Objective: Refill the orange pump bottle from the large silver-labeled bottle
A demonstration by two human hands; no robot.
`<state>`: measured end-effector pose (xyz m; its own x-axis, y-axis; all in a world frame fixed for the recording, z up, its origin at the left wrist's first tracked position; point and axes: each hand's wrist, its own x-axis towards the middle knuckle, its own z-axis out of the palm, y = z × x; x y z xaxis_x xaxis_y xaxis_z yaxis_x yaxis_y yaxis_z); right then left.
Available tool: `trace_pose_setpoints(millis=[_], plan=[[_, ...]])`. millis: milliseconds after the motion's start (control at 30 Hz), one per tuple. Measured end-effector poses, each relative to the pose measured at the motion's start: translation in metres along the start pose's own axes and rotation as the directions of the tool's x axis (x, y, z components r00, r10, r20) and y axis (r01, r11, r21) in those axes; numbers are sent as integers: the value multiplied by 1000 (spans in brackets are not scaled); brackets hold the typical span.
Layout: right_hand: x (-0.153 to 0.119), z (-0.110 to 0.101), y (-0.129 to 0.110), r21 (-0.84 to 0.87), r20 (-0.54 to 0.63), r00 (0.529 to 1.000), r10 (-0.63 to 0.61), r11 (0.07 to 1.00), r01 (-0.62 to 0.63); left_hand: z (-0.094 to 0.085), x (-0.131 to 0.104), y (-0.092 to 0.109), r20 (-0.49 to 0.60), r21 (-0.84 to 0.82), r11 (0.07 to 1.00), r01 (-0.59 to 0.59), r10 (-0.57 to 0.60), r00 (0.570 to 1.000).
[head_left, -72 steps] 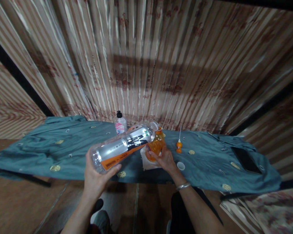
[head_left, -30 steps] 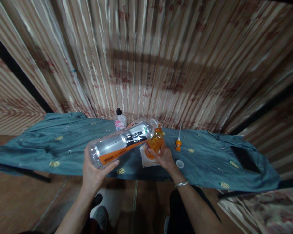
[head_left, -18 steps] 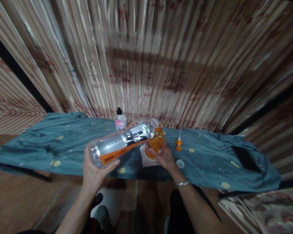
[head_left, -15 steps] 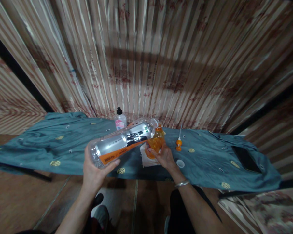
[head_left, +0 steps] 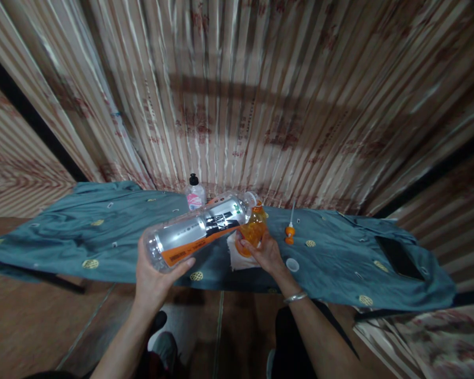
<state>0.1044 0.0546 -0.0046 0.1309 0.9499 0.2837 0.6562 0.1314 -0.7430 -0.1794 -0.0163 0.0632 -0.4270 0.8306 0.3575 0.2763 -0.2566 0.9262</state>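
My left hand [head_left: 158,271] is closed around the base of a large clear bottle [head_left: 197,231] with a silver, black and orange label. The bottle is tilted, its mouth to the right and higher than its base. Its neck is right at the opening of a small orange see-through bottle [head_left: 255,226]; whether the two touch I cannot tell. My right hand [head_left: 266,252] is wrapped round the lower part of the orange bottle, above a white cloth [head_left: 239,260]. An orange pump top [head_left: 289,231] with a pale tube lies to the right, and a white round cap [head_left: 293,265] lies nearer me.
A teal patterned cloth [head_left: 335,258] covers the narrow table. Behind the large bottle stands a clear bottle with a black top [head_left: 195,193]. A black phone-like slab [head_left: 398,257] lies at the right. A striped curtain [head_left: 237,105] hangs close behind the table.
Almost nothing differs. Both hands and both bottles keep their positions, with only a very slight shift of the whole view.
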Motion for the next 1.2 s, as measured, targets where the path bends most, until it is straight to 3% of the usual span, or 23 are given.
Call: trace_pose_setpoints(millis=[367,767,1200], plan=[[0,-2,-4,-32,-9,1000,11,999,-11,2,1,5,-15,-23,999,48,-48,999],[0,-1,-1,-25,10,1000,3,1000,-3,2,-1,-6,-24,-33,999,2,-3,1000],[1,0,-1,-17,8,1000,20,1000,-20,7,2,18,-22,-48,993,105,-106,994]])
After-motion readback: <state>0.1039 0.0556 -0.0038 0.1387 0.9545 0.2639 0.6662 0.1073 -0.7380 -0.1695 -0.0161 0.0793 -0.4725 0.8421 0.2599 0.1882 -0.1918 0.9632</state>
